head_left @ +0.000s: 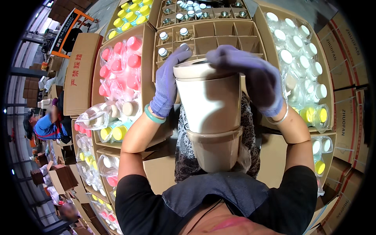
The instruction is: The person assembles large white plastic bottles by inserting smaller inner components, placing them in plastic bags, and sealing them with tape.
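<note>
A stack of cream, bucket-shaped pots (211, 105) rises from my lap, its wide mouth turned away from me. The lower pot (215, 150) looks greyer and sits around the base of the upper one. My left hand (169, 78), in a purple knit glove, grips the left side of the upper rim with its fingers pointing forward. My right hand (252, 76), gloved the same way, reaches over the right side of the rim. Its fingers are smeared and shadowed, so their grip is unclear. Clear plastic film (244, 158) hangs beside the lower pot.
Ahead stands a divided carton (219, 29) with a few white-capped bottles. A carton of pink-capped bottles (121, 64) is at left, and one of white-capped bottles (299, 58) at right. Stacked cartons (340, 117) line the far right. A person in blue (49, 125) is at far left.
</note>
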Tool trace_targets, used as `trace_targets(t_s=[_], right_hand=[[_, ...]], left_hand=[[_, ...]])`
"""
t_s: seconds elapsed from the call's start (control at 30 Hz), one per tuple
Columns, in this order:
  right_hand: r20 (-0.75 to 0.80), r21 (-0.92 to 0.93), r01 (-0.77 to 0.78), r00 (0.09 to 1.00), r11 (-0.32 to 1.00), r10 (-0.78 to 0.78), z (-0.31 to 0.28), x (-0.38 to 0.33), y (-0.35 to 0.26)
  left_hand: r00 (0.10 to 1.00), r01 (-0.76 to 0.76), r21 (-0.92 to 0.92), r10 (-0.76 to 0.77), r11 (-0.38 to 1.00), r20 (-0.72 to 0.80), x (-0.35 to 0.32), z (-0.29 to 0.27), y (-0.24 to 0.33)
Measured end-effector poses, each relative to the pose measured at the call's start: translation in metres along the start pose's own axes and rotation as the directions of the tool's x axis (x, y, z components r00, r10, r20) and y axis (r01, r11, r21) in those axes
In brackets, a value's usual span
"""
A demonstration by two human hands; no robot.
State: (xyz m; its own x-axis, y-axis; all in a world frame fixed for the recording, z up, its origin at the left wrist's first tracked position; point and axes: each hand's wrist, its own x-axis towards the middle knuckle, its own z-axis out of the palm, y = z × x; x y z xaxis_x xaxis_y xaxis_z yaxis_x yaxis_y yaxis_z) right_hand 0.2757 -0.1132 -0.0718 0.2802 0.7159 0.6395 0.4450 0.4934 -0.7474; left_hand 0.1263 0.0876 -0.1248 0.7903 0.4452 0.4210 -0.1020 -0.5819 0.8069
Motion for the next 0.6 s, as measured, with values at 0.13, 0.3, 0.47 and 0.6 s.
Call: trace_targets(t_s=[0.13,0.3,0.47,0.6], right_hand=[[0.147,0.144,-0.584,0.811,0.799,0.566,-0.013,0.004,0.027],[0.039,0.080,-0.014,0.999,0.997,0.011,-0.006,0.004,-0.005],[0.102,-0.107,0.001,0.995,0.994,0.009,-0.008,-0.004,0.011],[0.094,-0.163,-0.119,0.986,0.980,0.135,-0.013,0.005,0.028]], left_hand=[[0.980,-0.173,-0.453,0.108,0.874,-0.166,-0.008,0.015,0.052],[0.992,-0.124,-0.387,0.107,0.914,-0.066,-0.006,0.007,0.025],[0.880,0.429,-0.740,-0.426,0.518,0.211,-0.004,0.000,-0.011],[0.966,-0.257,-0.624,0.178,0.738,-0.189,-0.005,0.015,0.037]])
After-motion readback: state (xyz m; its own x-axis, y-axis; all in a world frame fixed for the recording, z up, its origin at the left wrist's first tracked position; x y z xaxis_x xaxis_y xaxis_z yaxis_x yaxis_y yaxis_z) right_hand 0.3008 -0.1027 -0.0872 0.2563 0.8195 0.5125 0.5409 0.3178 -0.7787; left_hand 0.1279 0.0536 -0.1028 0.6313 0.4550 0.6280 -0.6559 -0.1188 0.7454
